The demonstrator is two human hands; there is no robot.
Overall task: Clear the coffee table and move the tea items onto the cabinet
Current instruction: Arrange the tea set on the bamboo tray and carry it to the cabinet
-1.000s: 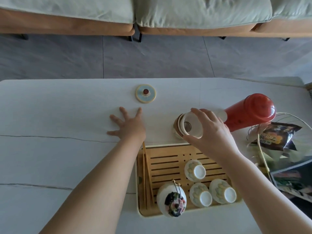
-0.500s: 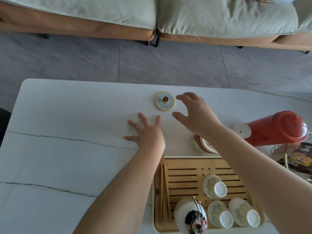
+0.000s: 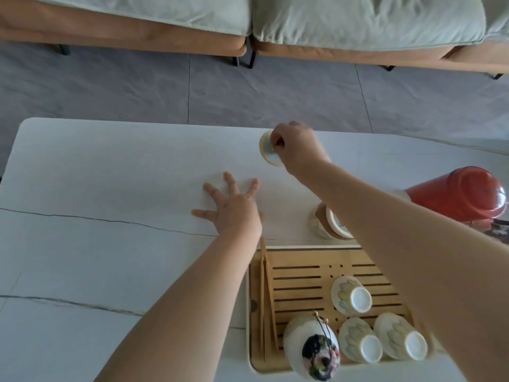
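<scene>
A round pale-blue lid (image 3: pixel 268 151) with a cream rim is tilted up at the far side of the white coffee table (image 3: pixel 110 188), pinched by my right hand (image 3: pixel 296 147). My left hand (image 3: pixel 234 208) rests flat on the table, fingers spread, holding nothing. A lidless cup-like vessel (image 3: pixel 327 224) lies on its side just beyond the bamboo tea tray (image 3: pixel 303 260). The tray holds three upturned teacups (image 3: pixel 351 296), a white flowered jar (image 3: pixel 314 348) and bamboo tongs (image 3: pixel 267 299).
A red thermos (image 3: pixel 462 197) lies at the table's right edge beside snack packets (image 3: pixel 498 230). Beyond the table are grey floor tiles and a sofa (image 3: pixel 248 23) with green cushions. The table's left half is bare marble.
My right hand left the tipped vessel, reached to the far lid and took hold of it, tilting it up. The left hand stayed flat on the table.
</scene>
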